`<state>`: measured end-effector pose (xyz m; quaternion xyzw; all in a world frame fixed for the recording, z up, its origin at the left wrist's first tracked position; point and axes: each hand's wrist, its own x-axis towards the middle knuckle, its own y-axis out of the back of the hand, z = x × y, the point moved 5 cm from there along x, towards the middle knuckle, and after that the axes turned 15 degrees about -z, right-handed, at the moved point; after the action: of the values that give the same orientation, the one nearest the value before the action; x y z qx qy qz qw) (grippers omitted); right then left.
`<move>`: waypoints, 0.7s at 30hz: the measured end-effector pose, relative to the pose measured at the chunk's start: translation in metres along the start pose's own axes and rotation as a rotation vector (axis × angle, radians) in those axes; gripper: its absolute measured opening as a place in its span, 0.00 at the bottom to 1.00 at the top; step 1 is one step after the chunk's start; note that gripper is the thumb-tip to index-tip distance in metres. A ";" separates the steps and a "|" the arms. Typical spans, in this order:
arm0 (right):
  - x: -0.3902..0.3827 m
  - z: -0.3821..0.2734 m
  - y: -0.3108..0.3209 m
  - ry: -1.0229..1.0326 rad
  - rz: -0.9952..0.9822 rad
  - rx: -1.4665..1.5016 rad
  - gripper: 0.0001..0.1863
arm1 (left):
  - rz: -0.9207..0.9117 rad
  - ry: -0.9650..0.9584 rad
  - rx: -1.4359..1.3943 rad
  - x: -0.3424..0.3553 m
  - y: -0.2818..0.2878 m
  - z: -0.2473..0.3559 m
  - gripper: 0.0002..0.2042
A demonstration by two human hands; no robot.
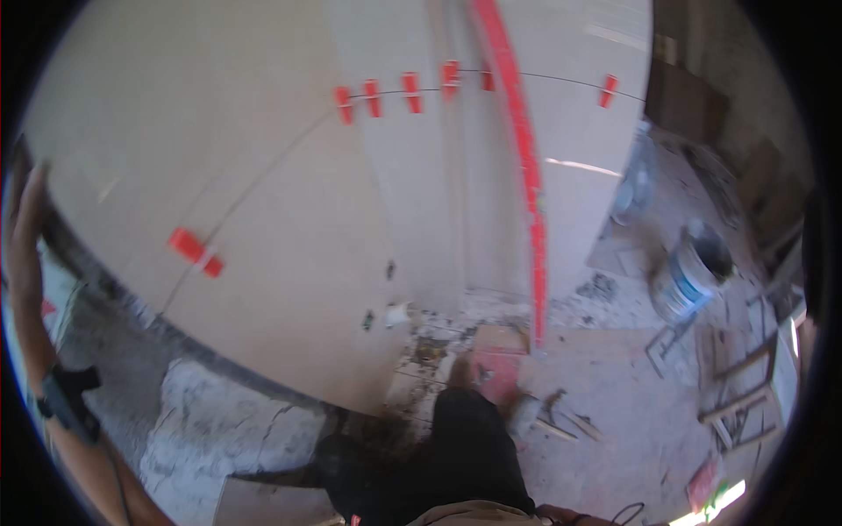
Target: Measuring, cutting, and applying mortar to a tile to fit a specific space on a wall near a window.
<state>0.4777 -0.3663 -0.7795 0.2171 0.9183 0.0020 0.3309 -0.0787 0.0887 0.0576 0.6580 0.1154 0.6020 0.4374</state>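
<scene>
My left hand [29, 223] is raised at the far left rim, beside the edge of a large pale tiled wall [263, 149]. Its fingers look stretched out, with nothing seen in them; contact with the wall is unclear. A dark device with a cable [72, 399] is strapped at that wrist. At the lower edge, a sliver of what seems my right hand or forearm [566, 515] shows, its fingers hidden. Several red tile-levelling wedges [410, 92] sit along the joint, one lower left [197, 252]. A long red straightedge [526, 158] stands upright against the tiles.
Below me a reddish block [495, 373] lies by the straightedge's foot, with blurred hand tools [570, 419] nearby. A white bucket [693, 276] stands at right, near a wooden frame [750, 390]. Broken concrete [224, 421] borders the wall at lower left.
</scene>
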 end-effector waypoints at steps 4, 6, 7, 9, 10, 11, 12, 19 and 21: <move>-0.025 -0.038 0.081 -0.274 0.202 0.314 0.15 | 0.040 -0.125 -0.289 0.004 -0.059 0.097 0.40; -0.014 -0.063 0.126 -0.277 0.242 0.333 0.15 | 0.026 -0.056 -0.276 -0.004 -0.054 0.109 0.44; -0.008 -0.076 0.146 -0.268 0.256 0.324 0.15 | 0.056 -0.061 -0.274 -0.007 -0.053 0.106 0.45; 0.002 -0.105 0.179 -0.209 0.281 0.294 0.15 | 0.170 -0.208 -0.168 -0.011 -0.032 0.106 0.41; 0.006 -0.120 0.194 -0.186 0.296 0.281 0.15 | 0.188 -0.209 -0.161 -0.013 -0.024 0.107 0.41; 0.007 -0.132 0.203 -0.178 0.311 0.280 0.15 | 0.142 -0.168 -0.200 -0.012 -0.031 0.106 0.44; 0.006 -0.142 0.213 -0.169 0.336 0.283 0.15 | 0.095 -0.132 -0.239 -0.010 -0.037 0.106 0.47; 0.003 -0.219 0.272 -0.025 0.454 0.264 0.15 | 0.105 -0.199 -0.202 -0.007 -0.035 0.105 0.42; 0.000 -0.243 0.284 0.026 0.476 0.256 0.15 | 0.107 -0.199 -0.211 -0.009 -0.037 0.103 0.42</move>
<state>0.4424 -0.0752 -0.5477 0.4671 0.8383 -0.0333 0.2791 0.0247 0.0599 0.0364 0.6700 -0.0276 0.5652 0.4805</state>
